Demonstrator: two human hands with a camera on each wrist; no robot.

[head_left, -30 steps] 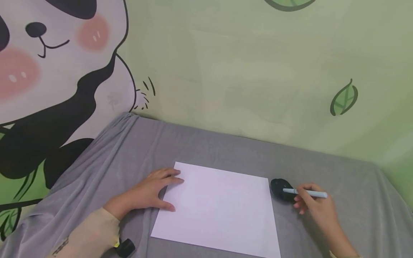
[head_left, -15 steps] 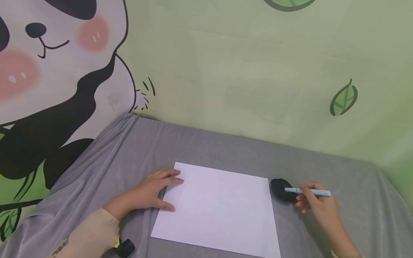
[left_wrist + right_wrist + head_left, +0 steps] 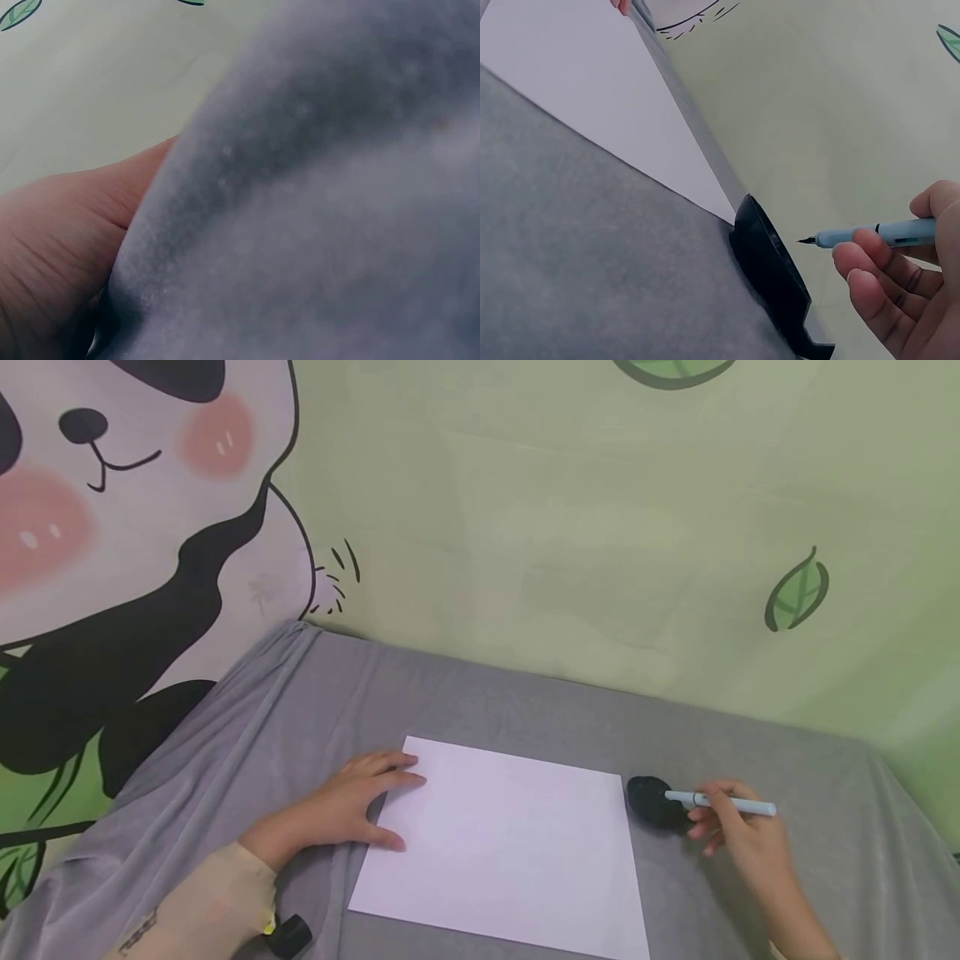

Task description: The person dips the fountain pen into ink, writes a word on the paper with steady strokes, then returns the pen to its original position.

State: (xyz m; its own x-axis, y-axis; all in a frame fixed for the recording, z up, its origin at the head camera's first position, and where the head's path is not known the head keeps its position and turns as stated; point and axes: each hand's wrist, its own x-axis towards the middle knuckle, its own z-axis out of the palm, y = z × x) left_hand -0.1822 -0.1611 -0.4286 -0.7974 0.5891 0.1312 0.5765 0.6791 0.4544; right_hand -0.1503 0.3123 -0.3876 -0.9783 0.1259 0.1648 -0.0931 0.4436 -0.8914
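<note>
A white sheet of paper (image 3: pixel 510 852) lies on a grey cloth. My left hand (image 3: pixel 352 802) rests spread on its left edge, with fingertips and thumb on the sheet. In the left wrist view, blurred grey cloth hides most of that hand (image 3: pixel 60 247). My right hand (image 3: pixel 742 835) pinches a light blue pen (image 3: pixel 750 807) between thumb and fingers. The pen's dark pointed tip aims left, overlapping a small black dish (image 3: pixel 648 802) in the head view. From the right wrist, the tip shows apart from the dish's rim, above the cloth.
The grey cloth (image 3: pixel 465 693) covers the table and hangs in folds at the left. A black cylindrical object (image 3: pixel 291 935) sits by my left sleeve (image 3: pixel 217 893). Behind stands a pale green backdrop (image 3: pixel 555 527) with a printed panda (image 3: pixel 247 577) and leaves.
My right hand has drifted slightly to the right with the pen, so its tip has moved right across the dish. The left hand and the paper stay put.
</note>
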